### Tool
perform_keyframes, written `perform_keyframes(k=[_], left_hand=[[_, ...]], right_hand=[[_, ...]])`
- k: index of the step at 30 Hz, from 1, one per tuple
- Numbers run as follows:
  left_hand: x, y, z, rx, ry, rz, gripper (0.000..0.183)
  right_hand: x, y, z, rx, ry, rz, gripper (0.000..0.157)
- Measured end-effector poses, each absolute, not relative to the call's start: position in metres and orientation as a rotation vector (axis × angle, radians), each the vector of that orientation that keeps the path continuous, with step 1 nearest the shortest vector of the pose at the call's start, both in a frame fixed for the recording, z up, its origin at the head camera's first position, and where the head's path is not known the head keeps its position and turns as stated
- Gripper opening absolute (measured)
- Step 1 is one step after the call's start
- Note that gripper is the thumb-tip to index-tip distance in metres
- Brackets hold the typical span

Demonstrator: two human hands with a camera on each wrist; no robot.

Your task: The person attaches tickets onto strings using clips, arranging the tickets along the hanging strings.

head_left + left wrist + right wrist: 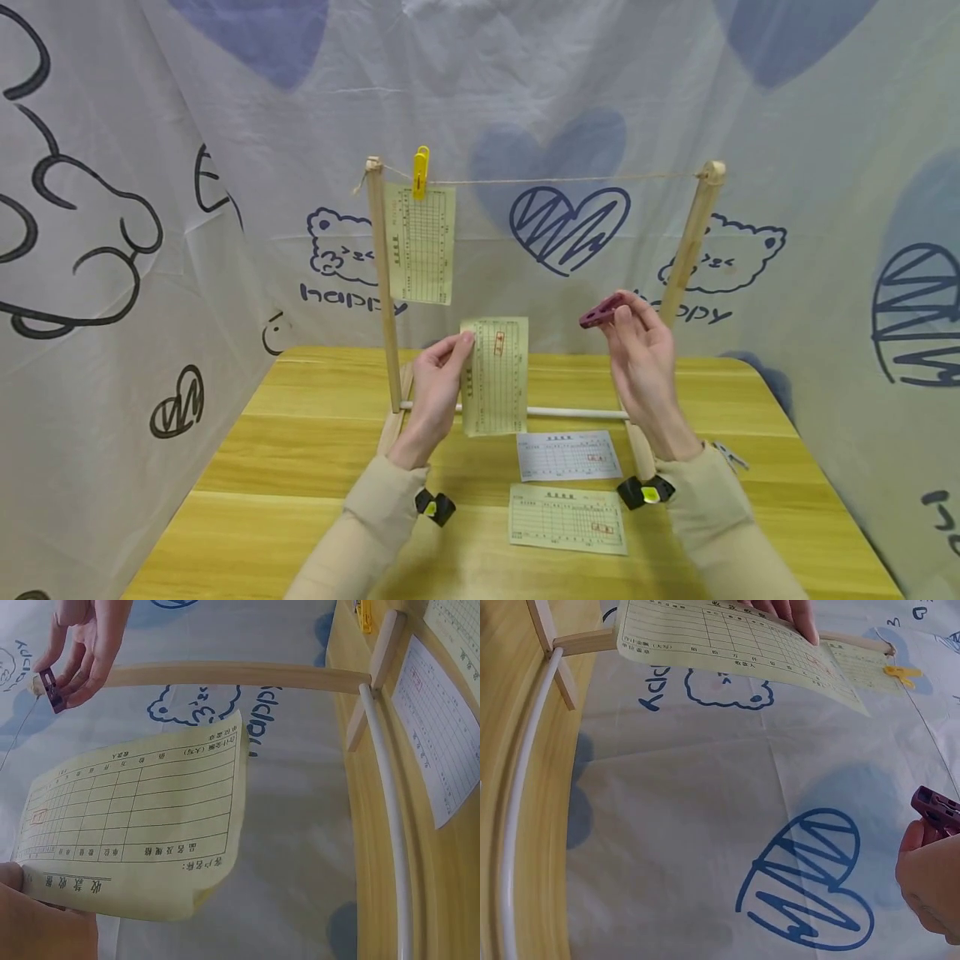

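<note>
My left hand (pixel 438 379) pinches a pale yellow receipt slip (pixel 495 383) near its upper left edge, holding it upright in the air below the string. In the left wrist view the printed table on this slip (pixel 142 802) shows, and one corner bends. My right hand (pixel 641 354) holds a dark purple clothespin (pixel 602 311) between thumb and fingers, to the right of the slip and apart from it. A yellow clothespin (pixel 421 173) fastens another yellow receipt slip (pixel 423 246) to the string (pixel 555 180) near the left post.
A wooden frame with a left post (pixel 385 292), a right post (pixel 692 237) and a white bottom rod (pixel 573 412) stands on the table (pixel 247 492). A white slip (pixel 567 456) and a yellowish slip (pixel 567 518) lie in front. A grey clothespin (pixel 729 455) lies by the right sleeve.
</note>
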State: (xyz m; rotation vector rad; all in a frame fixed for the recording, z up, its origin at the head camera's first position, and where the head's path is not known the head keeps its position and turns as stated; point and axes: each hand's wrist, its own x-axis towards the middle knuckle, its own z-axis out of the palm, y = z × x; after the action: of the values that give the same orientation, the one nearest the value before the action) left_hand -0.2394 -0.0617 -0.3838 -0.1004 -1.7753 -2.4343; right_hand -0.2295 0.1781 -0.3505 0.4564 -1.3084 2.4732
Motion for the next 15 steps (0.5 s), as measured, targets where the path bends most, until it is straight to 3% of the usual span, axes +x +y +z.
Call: perform_keyframes(k=[15], left_hand=[[-0.243,-0.06,-0.366,-0.037,-1.656,-2.529,0.011]], right_hand=[[-0.238,0.167,-0.322,0.523,-1.275,2.434,0.027]])
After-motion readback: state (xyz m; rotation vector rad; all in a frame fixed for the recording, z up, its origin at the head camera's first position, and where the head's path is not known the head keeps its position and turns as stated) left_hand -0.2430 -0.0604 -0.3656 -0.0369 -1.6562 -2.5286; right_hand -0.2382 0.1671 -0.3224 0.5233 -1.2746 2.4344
